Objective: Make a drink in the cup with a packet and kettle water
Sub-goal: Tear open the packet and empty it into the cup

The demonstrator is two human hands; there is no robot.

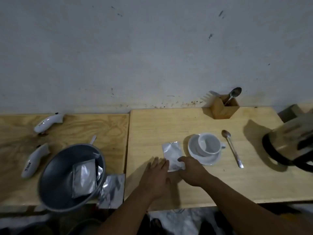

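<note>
Fingers (182,159) on crinkled foil packet (171,152)

One cup (209,144), one kettle (288,141), two spoons (232,146), three packets (172,155), two hands (157,173).

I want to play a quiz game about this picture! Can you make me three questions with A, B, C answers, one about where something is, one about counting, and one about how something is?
1. Where does the long spoon lie?
A. In the cup
B. On the table, right of the cup
C. In the grey bucket

2. How many white handheld gadgets lie on the left table?
A. Two
B. Four
C. None

3. How is the cup on its saucer?
A. Full of drink
B. Upside down
C. Tipped over, empty

Answers:
1. B, it lies on the wood beside the saucer.
2. A, one gadget near the wall, another gadget closer.
3. C, its white inside shows, with nothing in it.
</note>
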